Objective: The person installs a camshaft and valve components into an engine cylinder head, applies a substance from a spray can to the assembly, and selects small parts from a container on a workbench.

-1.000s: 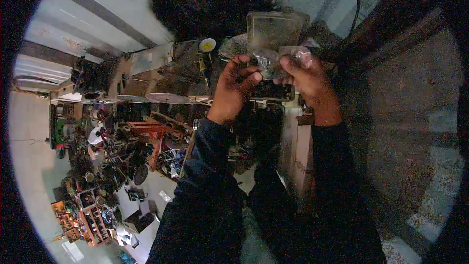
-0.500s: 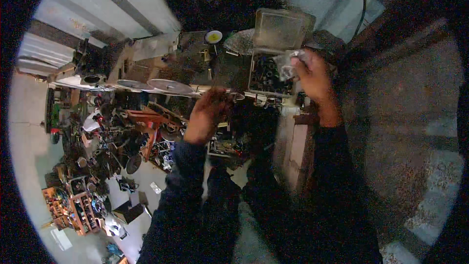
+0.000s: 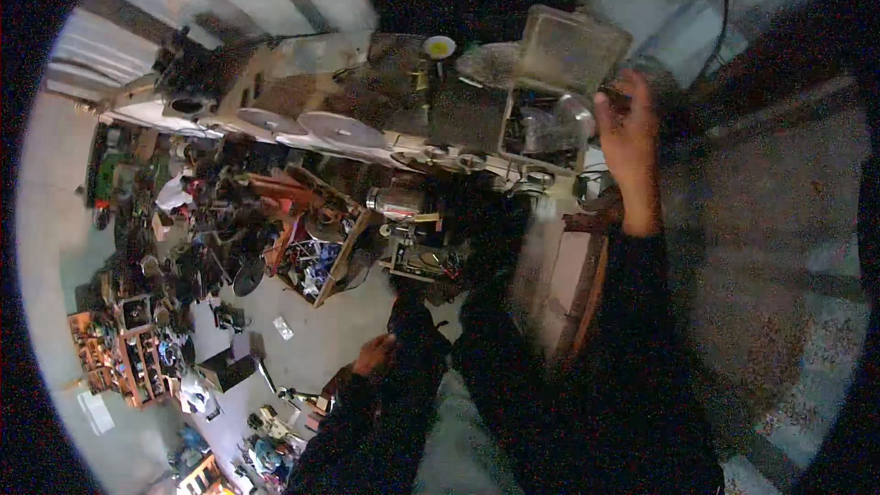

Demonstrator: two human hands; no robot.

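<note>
My right hand [image 3: 631, 142] is raised over the right edge of an open plastic box [image 3: 543, 159], its thumb and fingers curved apart with nothing visible between them. A crumpled clear plastic bag [image 3: 557, 125] lies in the box on top of dark small parts. The box's cloudy lid [image 3: 576, 48] stands tilted up at the back. My left hand [image 3: 373, 355] is low, beside my dark-clothed leg; its fingers are too blurred and small to read, and nothing plainly shows in it.
The workbench [image 3: 477, 119] holds a small white dish [image 3: 439, 47] with something yellow and two round discs [image 3: 341, 129] along its front edge. Below stand an open carton [image 3: 316, 266] of parts and a metal cylinder [image 3: 396, 203]. Cluttered tools and parts cover the floor at left.
The clear bag has left my right hand and lies in the box. My left hand has dropped from the bench edge to beside my leg. The view has shifted, moving the bench rightward.
</note>
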